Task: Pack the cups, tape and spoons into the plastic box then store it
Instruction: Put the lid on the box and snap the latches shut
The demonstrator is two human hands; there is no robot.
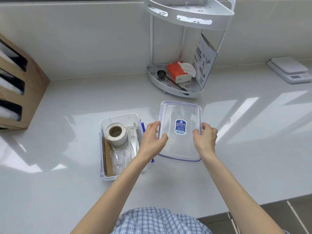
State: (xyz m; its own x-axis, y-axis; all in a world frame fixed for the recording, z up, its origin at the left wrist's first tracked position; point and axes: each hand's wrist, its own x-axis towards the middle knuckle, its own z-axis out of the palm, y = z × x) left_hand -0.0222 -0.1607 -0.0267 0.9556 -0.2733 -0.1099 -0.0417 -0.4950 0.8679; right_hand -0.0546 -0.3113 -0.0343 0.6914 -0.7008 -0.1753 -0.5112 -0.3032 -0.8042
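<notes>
A clear plastic box [108,176] with blue side latches stood open on the glossy white counter [67,191], toward the middle, well in from the front edge. Inside it, a roll of pale tape [116,133] with a brown cardboard core leaned at the far end. Nested clear cups [118,157] lay on their side nearer the front end. White spoons [132,146] lay along the box's right wall. A strip of corrugated cardboard [106,159] ran along its left wall.

Just to the right of the box was its lid [180,146], a clear rounded rectangle with a blue seal line and a blue label in the middle. The left hand [152,141] pinched the lid's left edge, thumb on top. The right hand [205,138] pinched the right edge the same way. Whether the lid touched the counter could not be told.

Toward the back edge stood a white perforated metal corner rack [190,94]. Its lower tray held an orange tissue pack [178,72], a black scoop [161,74] and a printed card [205,63]. A white scale [290,69] sat near the right back edge, and a cardboard carton [25,85] stood at the left edge.
</notes>
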